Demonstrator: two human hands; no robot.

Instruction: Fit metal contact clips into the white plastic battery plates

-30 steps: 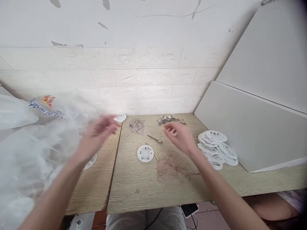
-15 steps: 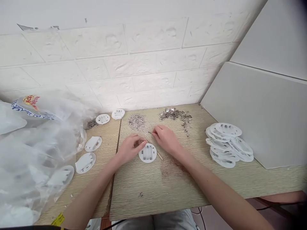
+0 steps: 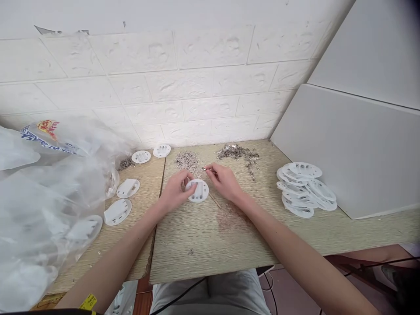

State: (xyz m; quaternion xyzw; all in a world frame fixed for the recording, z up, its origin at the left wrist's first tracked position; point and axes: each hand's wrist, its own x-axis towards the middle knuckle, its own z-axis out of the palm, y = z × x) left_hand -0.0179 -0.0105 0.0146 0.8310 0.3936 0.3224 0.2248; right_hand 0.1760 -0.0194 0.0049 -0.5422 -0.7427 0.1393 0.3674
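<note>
My left hand [image 3: 177, 191] grips the left edge of a round white plastic battery holder [image 3: 201, 192], thumb across its face and fingers behind the rim. Slots and small metal bits show on its face. To the right, my right hand [image 3: 225, 179] pinches a small metal piece [image 3: 204, 169] between thumb and fingertips. Its exact shape is too small to make out. A thin wooden stick [image 3: 215, 201] lies on the table by the holder, partly hidden behind it. Beyond the hands are a pile of tiny silvery metal parts [image 3: 187, 161] and a pile of larger metal clips [image 3: 236, 152].
A stack of round white holders [image 3: 300, 190] stands at the right by a grey panel [image 3: 348, 153]. Several more holders, one a tilted white disc [image 3: 117, 212], lie at the left beside a big clear plastic bag [image 3: 42, 197]. A white brick-pattern wall [image 3: 197, 87] closes off the back.
My left hand has taken hold of the holder, which lay flat, and turned and tilted it up. My right hand has shifted slightly, with the small metal piece at its fingertips. The view has shifted.
</note>
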